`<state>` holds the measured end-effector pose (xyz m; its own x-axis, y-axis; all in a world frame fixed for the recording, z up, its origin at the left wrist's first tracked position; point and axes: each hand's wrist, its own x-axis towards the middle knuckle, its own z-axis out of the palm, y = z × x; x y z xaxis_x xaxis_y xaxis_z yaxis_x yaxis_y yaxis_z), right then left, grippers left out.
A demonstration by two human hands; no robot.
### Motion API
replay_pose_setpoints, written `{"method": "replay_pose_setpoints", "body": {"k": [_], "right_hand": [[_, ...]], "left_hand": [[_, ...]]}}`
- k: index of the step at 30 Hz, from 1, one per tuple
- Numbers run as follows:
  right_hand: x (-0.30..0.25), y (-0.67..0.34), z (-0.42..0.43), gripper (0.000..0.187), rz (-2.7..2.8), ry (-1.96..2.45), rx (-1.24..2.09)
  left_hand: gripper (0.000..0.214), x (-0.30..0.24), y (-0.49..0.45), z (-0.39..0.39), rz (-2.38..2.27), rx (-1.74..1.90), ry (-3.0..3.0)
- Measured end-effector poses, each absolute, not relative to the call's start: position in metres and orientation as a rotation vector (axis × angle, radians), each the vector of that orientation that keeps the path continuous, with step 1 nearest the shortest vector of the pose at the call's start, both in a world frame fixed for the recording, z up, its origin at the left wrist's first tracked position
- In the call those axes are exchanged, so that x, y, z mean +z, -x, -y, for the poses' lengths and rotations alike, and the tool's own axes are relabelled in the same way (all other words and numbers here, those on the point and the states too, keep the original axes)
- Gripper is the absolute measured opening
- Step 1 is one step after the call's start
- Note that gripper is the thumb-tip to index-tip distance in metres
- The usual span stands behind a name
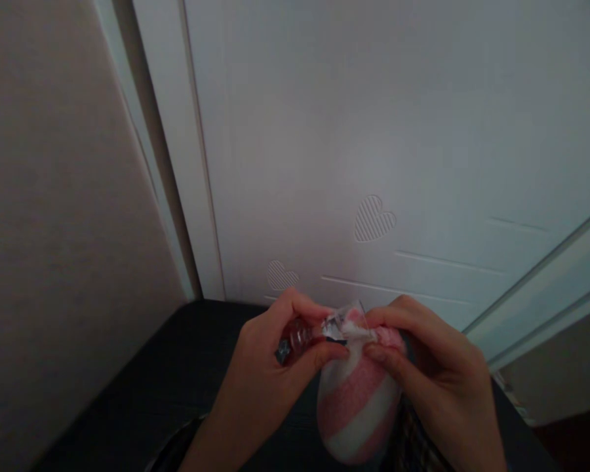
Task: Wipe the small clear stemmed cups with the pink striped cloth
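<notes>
A rounded pink-and-white striped pouch [356, 406] hangs below my hands, with its gathered top at my fingertips. My left hand [275, 367] is closed, thumb and forefinger pinching a clear, shiny plastic wrapper [335, 325] at the pouch's mouth. Inside that hand's curl sits a small reddish see-through piece [301, 335] with a silvery end; its kind cannot be made out. Closed on the pink gathered edge of the pouch, my right hand [437, 373] has its thumb in front and its forefinger behind. The other right fingers are partly hidden.
Beneath the hands is a dark surface [177, 367]. Behind it stands a white panel [373, 131] with engraved hearts and lines. A beige wall [69, 196] rises on the left, and a pale frame edge [560, 301] runs along the right.
</notes>
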<state>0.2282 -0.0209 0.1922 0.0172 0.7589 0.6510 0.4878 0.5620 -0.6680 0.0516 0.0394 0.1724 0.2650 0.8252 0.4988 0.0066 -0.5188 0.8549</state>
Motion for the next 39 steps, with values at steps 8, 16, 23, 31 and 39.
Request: {"method": "replay_pose_setpoints", "body": {"k": [8,16,23,31,39], "right_hand": [[0.192,-0.230,0.025,0.024,1.657,0.986,0.286],[0.187,-0.235,0.024,0.030,1.494,1.022,0.208],[0.191,-0.235,0.025,0.030,1.647,1.050,0.265],[0.192,-0.227,0.017,0.026,1.695,1.118,0.244],[0.189,-0.233,0.019,0.030,1.641,1.153,0.202]], "left_hand": [[0.011,0.176,-0.046,-0.042,-0.657,1.307,-1.616],[0.037,0.174,-0.057,-0.044,-0.520,1.016,-1.328],[0.035,0.174,-0.059,-0.039,-0.533,1.003,-1.240],[0.031,0.174,-0.062,-0.033,-0.582,0.964,-1.262],[0.021,0.178,-0.057,-0.036,-0.586,0.900,-1.374]]}}
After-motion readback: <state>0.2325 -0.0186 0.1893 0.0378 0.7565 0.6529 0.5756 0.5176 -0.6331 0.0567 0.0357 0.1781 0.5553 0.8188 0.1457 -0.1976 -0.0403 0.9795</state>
